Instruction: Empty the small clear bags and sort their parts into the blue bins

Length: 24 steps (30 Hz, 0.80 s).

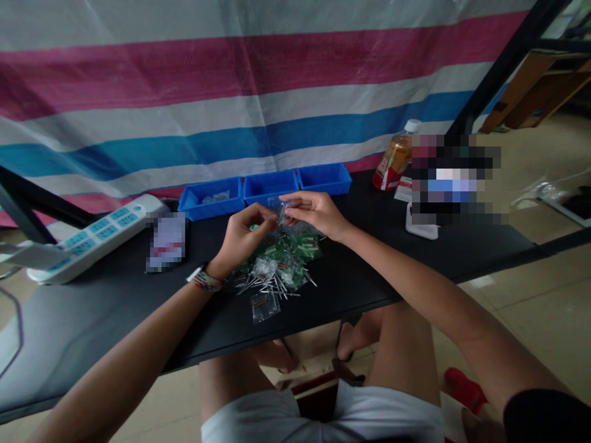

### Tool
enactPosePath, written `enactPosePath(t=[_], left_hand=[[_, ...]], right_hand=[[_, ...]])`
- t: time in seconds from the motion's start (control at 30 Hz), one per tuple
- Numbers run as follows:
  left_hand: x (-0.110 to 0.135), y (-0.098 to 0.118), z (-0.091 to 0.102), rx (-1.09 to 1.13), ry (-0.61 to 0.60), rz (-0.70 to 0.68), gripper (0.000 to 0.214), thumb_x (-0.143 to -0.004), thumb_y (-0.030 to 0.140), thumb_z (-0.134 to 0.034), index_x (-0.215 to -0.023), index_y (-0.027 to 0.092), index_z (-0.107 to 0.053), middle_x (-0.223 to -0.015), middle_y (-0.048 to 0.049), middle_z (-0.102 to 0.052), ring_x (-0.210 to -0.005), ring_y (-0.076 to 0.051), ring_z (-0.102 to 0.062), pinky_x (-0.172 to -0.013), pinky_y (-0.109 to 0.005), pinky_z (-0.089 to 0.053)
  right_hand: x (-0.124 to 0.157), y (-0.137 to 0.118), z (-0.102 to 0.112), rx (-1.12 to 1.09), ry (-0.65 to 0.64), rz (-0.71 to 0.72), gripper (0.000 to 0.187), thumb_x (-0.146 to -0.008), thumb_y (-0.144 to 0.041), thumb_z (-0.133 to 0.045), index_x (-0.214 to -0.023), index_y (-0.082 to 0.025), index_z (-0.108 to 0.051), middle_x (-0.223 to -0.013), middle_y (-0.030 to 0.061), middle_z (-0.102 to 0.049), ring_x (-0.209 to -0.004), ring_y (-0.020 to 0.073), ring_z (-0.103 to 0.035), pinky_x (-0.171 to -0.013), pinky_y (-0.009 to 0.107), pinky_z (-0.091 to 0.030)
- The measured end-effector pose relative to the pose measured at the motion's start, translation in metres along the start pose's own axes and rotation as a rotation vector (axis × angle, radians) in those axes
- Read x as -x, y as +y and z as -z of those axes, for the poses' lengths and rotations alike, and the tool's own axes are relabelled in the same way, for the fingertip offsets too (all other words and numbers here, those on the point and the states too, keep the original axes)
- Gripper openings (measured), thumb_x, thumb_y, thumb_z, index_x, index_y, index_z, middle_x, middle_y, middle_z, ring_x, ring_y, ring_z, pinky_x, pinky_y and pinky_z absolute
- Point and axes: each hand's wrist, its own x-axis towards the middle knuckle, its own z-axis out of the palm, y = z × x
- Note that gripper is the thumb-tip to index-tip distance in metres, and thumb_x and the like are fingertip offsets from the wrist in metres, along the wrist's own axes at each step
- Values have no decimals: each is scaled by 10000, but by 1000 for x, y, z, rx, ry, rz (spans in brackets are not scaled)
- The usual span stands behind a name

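My left hand (pixel 240 237) and my right hand (pixel 314 211) meet above the black table (pixel 92 307), both pinching a small clear plastic bag (pixel 282 210) between their fingertips. Under them lies a pile of small green parts and thin metal pins (pixel 281 264), mixed with more little clear bags. One such bag (pixel 264 306) lies apart near the table's front edge. A beaded bracelet sits on my left wrist.
Three blue bins (pixel 270 186) stand in a row at the back of the table. A white power strip (pixel 87 237) lies at the left. A bottle of amber drink (pixel 394 159) stands at the back right, beside a white stand (pixel 421 227). A striped tarp hangs behind.
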Motion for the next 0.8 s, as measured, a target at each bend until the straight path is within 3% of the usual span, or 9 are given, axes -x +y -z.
enactPosePath(t=[0.13,0.27,0.4,0.57,0.67,0.8], left_hand=[[0,1,3,-57,34,15,430,-936,533,-778,-706,188,-665,-648,-19,-683,-595,-141,-594,-582,-260,-443],[0,4,4,-94,1,58,635,-1023,598,-618,-533,195,-616,-461,-11,-532,-453,-123,-478,-490,-275,-357],[-2,8,3,-1,-9,102,646,-1048,632,-537,-603,190,-692,-545,-67,-659,-542,-173,-616,-597,-305,-506],[-6,7,6,50,21,120,394,-938,493,-706,-721,169,-763,-697,-76,-759,-601,-174,-635,-611,-301,-515],[-8,6,7,103,30,155,247,-864,414,-773,-871,169,-803,-734,-56,-774,-598,-176,-652,-585,-294,-506],[-10,3,10,141,105,184,247,-829,365,-805,-992,180,-793,-749,-45,-776,-578,-171,-677,-569,-281,-506]], right_hand=[[-2,1,1,6,21,5,279,-812,-374,-873,-975,-184,-751,-898,51,-784,-848,217,-774,-814,401,-661],[2,-3,-2,110,52,65,212,-862,-370,-821,-951,-192,-748,-895,46,-776,-843,203,-753,-796,375,-636],[8,-11,-5,348,85,244,82,-918,-290,-767,-924,-210,-786,-946,44,-769,-899,193,-721,-860,374,-603],[11,-15,-6,558,101,443,140,-970,-179,-701,-941,-235,-826,-1113,69,-760,-1107,223,-712,-1020,427,-566],[11,-12,-6,612,165,439,203,-995,-152,-638,-966,-240,-819,-1222,85,-722,-1186,233,-683,-1001,418,-576],[8,-11,-2,581,194,379,223,-989,-123,-582,-1049,-207,-781,-1149,87,-728,-1023,204,-702,-874,365,-589]])
